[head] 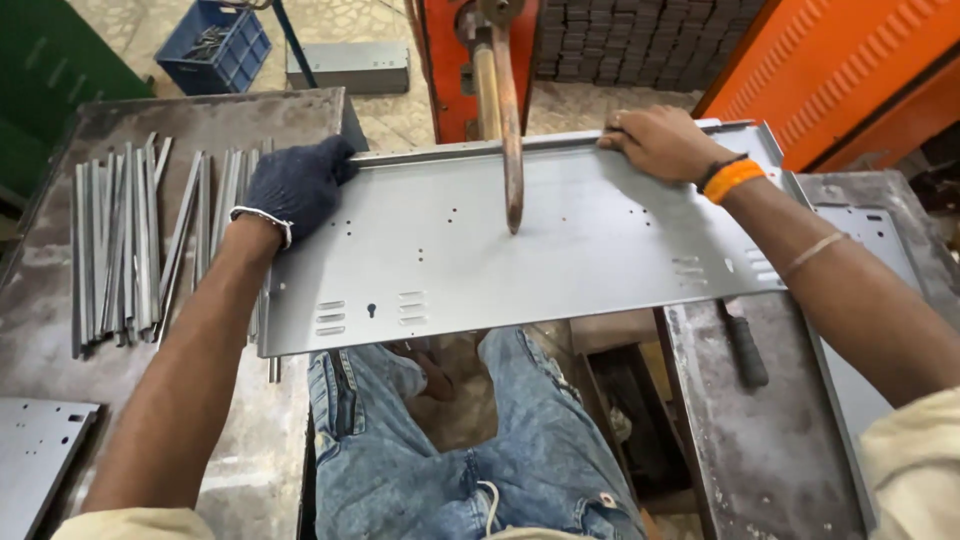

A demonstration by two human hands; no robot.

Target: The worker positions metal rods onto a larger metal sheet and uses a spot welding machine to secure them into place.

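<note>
A grey sheet-metal panel with bent edges, small holes and louvre slots lies flat in front of me, bridging two worktables. My left hand, in a dark blue glove, grips the panel's far left corner. My bare right hand, with an orange wristband, holds the far right edge. A copper-coloured electrode arm of an orange machine comes down onto the middle of the panel, its tip touching the sheet.
Several narrow grey metal strips lie on the left table. More panels rest on the right table, with a dark-handled tool. A blue crate stands on the floor. My knees in jeans are below.
</note>
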